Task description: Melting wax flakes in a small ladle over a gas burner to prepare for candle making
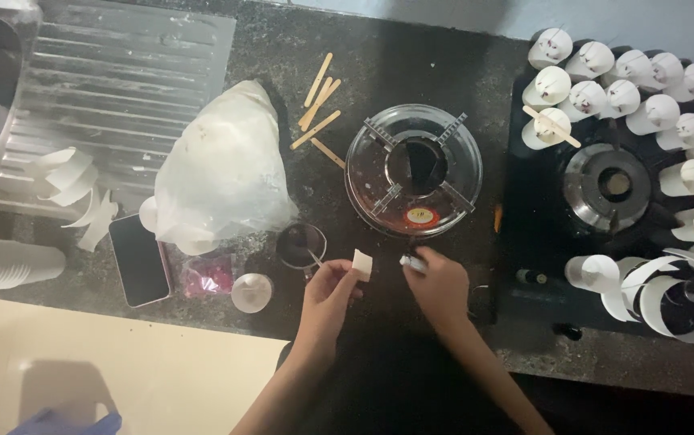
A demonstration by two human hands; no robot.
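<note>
Head view: you look straight down on a dark speckled tabletop [411,48].
Left hand [327,294]: your grip is clamped on a small white piece [361,264], pinched between thumb and fingertips just above the tabletop.
Right hand [441,286]: your grip is closed around a thin pen-like tool [413,263], its pale tip pointing toward the white piece, close but apart.
White piece: it sits between your two hands, just below the glass bowl [413,171].
Glass bowl: round, with a metal stand inside.
Small dark cup [300,244]: just left of your left hand.
Wooden sticks [319,105]: scattered above, left of the bowl.
White bag [220,169]: bulky, left of the sticks.
Phone [139,259]: face up beside the bag.
Paper cones [617,84]: crowded around the stove burner [607,185] on the right.
</note>
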